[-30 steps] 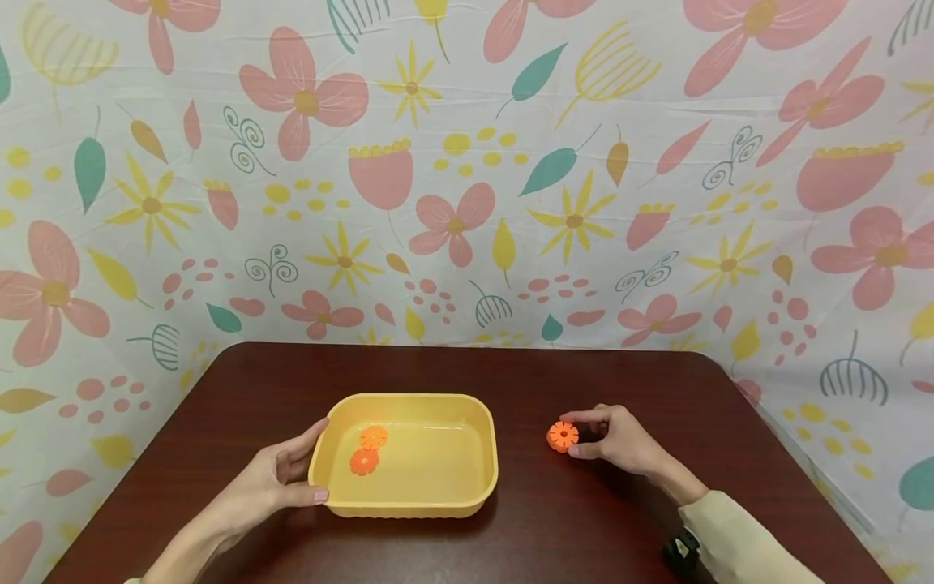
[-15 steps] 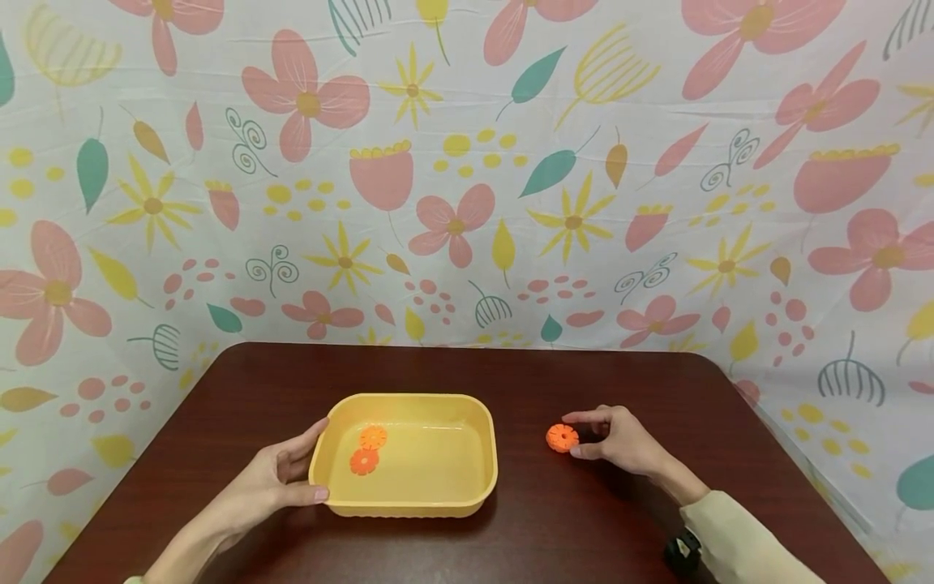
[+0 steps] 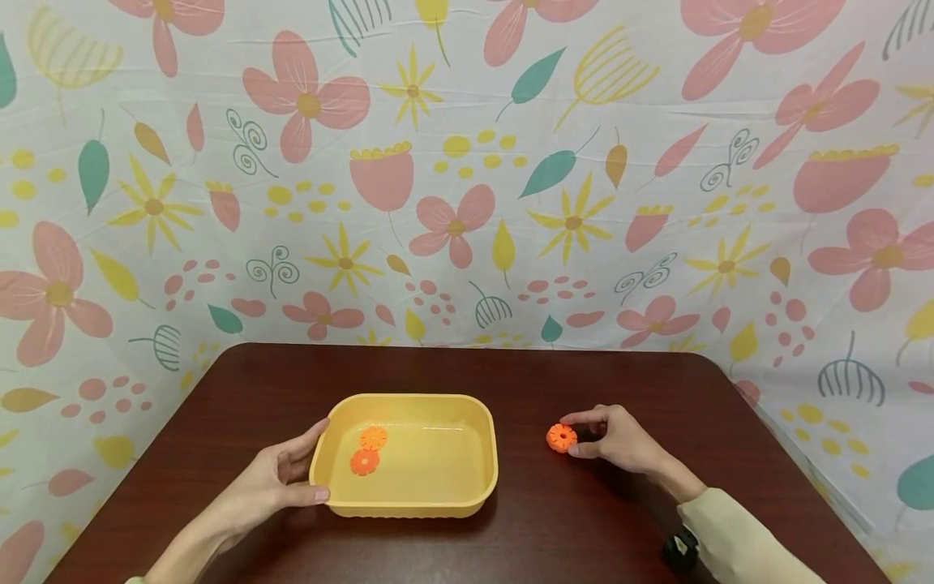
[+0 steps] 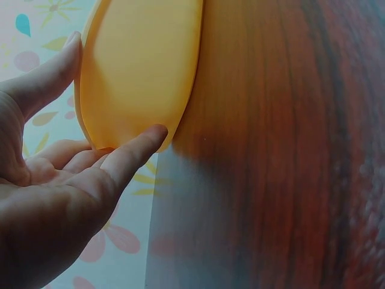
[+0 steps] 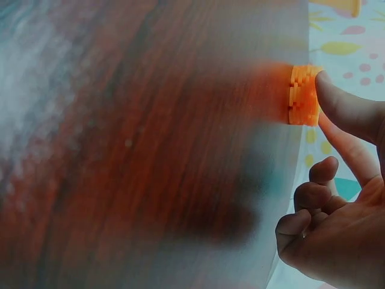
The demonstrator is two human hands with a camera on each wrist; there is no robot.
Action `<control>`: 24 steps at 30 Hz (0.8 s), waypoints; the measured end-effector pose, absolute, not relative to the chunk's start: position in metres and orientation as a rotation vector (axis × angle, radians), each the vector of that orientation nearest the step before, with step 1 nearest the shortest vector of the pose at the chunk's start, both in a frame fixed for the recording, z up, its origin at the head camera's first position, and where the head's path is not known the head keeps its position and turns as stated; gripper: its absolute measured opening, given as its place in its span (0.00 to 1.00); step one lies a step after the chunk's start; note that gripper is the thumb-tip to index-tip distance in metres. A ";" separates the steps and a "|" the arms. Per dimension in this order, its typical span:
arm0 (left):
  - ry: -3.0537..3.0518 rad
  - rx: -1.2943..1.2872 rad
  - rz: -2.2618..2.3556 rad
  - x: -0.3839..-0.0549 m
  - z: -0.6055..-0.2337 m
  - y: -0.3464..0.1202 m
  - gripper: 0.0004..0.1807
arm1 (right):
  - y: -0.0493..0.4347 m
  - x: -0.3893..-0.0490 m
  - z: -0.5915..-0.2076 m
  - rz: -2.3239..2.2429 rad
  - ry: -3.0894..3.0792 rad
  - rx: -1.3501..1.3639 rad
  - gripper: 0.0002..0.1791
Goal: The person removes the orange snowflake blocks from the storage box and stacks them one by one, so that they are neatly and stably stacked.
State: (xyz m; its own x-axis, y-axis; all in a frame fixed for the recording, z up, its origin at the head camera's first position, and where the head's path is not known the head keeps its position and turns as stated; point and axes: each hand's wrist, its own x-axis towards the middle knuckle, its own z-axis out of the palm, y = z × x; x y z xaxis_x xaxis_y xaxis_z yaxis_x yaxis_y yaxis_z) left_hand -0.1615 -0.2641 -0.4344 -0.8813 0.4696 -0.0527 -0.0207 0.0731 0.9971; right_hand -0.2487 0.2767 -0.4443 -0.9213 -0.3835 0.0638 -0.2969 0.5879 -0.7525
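A yellow rectangular plastic tray sits left of centre on the table. My left hand grips its left end, thumb and fingers spread across the two corners; the left wrist view shows the tray wall between them. Two flat orange notched discs lie overlapping inside the tray, toward its left. To the right of the tray, a short stack of orange notched discs stands on the table. My right hand pinches that stack between thumb and index finger, with the other fingers curled loosely behind.
The dark reddish-brown table has rounded back corners. A white cloth printed with flowers and leaves hangs behind and around it. A small black device is at the right sleeve.
The upper disc of the orange stack has shifted slightly between my right fingers. The left hand, the tray and the two discs in it stay in place.
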 end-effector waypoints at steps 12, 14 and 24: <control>2.003 0.458 1.860 -0.161 -0.434 -0.264 0.54 | 0.276 -0.246 -0.443 -1.269 2.712 -0.593 0.26; 2.003 0.453 1.857 -0.161 -0.434 -0.264 0.54 | 0.275 -0.245 -0.441 -1.277 2.714 -0.591 0.26; 2.005 0.467 1.859 -0.161 -0.434 -0.264 0.53 | 0.261 -0.239 -0.427 -1.265 2.741 -0.615 0.25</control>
